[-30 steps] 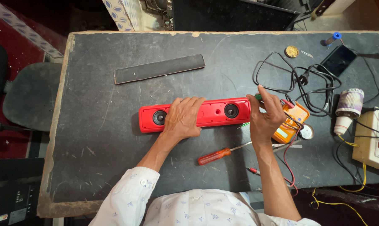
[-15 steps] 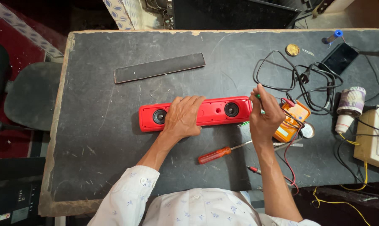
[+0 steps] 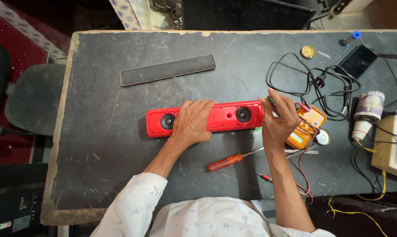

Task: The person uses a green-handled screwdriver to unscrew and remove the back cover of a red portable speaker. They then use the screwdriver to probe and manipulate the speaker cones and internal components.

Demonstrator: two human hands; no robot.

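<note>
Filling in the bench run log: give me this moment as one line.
left hand: flat on red speaker bar | right hand: at bar's right end, pinching small green-tipped item | orange-handled screwdriver: lying untouched on table

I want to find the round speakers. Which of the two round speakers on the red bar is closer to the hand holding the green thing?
The round speaker at the red bar's right end, beside the right hand. The other speaker sits by the left hand.

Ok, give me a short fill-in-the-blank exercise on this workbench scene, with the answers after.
1. The left hand lies flat on a long ____ speaker bar.
2. The right hand works at the bar's ____ end.
3. The orange-handled screwdriver lies on the table, ____ by either hand.
4. The long black grille strip lies ____ the bar, toward the table's far edge.

Answers: red; right; untouched; beyond
</note>
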